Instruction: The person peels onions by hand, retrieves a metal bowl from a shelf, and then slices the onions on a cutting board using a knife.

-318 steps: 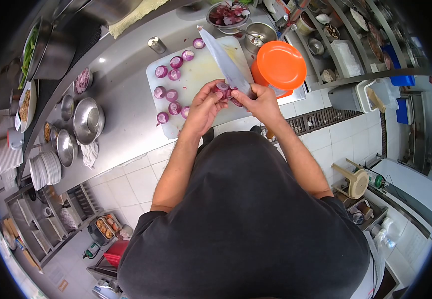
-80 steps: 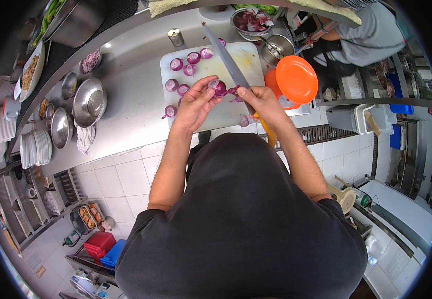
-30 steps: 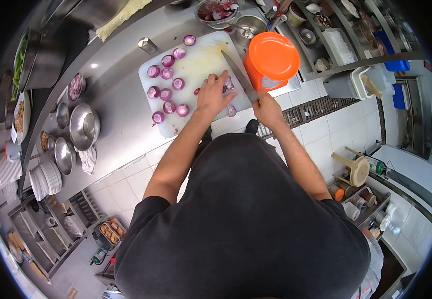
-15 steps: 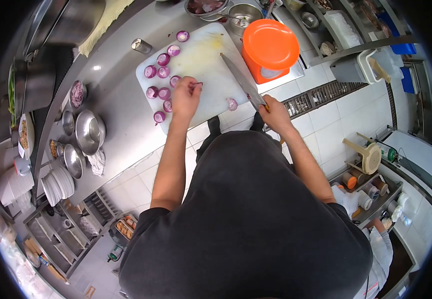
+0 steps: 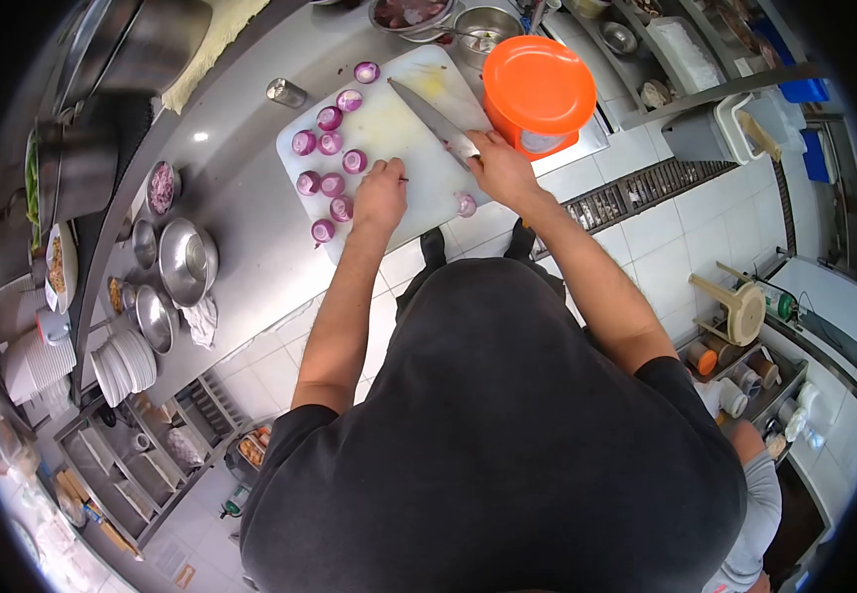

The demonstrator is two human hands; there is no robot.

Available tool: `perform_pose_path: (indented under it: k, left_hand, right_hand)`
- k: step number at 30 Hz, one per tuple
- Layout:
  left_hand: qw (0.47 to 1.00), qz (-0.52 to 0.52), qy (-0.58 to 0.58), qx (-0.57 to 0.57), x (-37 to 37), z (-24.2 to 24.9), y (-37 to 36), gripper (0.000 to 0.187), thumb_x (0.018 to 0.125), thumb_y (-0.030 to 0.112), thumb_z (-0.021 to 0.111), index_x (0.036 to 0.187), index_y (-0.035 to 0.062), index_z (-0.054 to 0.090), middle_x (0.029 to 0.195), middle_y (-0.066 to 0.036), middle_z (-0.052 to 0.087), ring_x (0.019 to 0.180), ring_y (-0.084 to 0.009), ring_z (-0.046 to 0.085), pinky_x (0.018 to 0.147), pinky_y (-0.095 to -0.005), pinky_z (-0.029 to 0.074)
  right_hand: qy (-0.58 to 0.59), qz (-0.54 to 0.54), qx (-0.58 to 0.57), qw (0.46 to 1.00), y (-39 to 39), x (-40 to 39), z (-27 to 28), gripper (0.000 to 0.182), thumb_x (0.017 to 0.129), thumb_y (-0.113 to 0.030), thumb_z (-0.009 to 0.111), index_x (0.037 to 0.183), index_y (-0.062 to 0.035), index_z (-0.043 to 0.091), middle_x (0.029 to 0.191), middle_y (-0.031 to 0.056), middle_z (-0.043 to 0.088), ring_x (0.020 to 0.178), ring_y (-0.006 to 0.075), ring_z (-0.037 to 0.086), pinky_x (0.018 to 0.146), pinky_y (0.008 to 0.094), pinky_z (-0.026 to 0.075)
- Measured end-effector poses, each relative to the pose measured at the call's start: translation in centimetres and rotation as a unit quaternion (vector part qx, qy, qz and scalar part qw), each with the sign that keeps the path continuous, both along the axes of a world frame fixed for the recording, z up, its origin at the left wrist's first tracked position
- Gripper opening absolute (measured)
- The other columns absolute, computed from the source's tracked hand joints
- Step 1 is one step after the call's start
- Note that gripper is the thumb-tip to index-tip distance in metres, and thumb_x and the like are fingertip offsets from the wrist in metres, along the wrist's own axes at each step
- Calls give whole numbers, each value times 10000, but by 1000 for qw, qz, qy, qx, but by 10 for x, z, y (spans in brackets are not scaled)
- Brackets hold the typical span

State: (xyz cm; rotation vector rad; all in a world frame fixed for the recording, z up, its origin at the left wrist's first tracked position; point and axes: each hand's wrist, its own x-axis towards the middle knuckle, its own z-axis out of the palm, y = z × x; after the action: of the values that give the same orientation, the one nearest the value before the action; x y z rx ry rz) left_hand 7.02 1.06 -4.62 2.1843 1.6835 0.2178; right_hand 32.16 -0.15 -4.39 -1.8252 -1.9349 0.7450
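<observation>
In the head view my right hand (image 5: 500,168) grips a large kitchen knife (image 5: 433,117) by its handle. Its long blade slants up and left over the white cutting board (image 5: 428,188). My left hand (image 5: 381,196) is closed low over the board's near part, fingertips together; a tiny dark purple bit shows at them, too small to name. Beside the left hand, several peeled red onions (image 5: 354,161) with cut ends stand along the board's left side. Another piece of onion (image 5: 466,205) lies by the near right edge, below the knife hand.
An orange-lidded bucket (image 5: 539,84) stands right of the board. A metal bowl (image 5: 486,35) is behind it. On the steel counter (image 5: 241,227) are a metal shaker (image 5: 286,93), a bowl of chopped onion (image 5: 163,188), steel bowls (image 5: 188,262) and stacked plates (image 5: 124,366).
My right hand has carried the knife up and left, from the board's near right edge to over the board. My left hand has drawn slightly back from the onion beside it.
</observation>
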Motion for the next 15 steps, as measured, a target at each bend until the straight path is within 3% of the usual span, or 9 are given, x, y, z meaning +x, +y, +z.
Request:
perform_pose_path:
  k: [3, 6, 15]
  left_hand:
    - [1000, -1, -30, 2, -4, -4, -1, 167, 896, 42, 704, 1036, 72, 618, 1047, -170, 693, 954, -392, 700, 830, -513, 565]
    - [995, 31, -94, -13, -5, -2, -6, 169, 888, 32, 701, 1033, 71, 623, 995, -159, 704, 933, -385, 706, 816, -504, 565]
    - [968, 98, -228, -34, 4, 2, -12, 173, 894, 39, 733, 1036, 56, 636, 949, -145, 724, 853, -319, 726, 756, -431, 572]
  right_hand:
    - [-76, -4, -39, 996, 5, -6, 14, 486, 948, -185, 704, 1403, -84, 566, 1331, 170, 629, 1148, 381, 683, 926, 486, 581]
    - [-110, -12, 23, 994, -2, -9, 11, 500, 934, -169, 716, 1398, -65, 561, 1286, 178, 633, 1161, 379, 662, 953, 477, 568]
    - [-76, -11, 89, 993, -33, -9, 21, 531, 904, -111, 720, 1401, -35, 549, 1270, 203, 635, 1183, 401, 616, 1026, 480, 518]
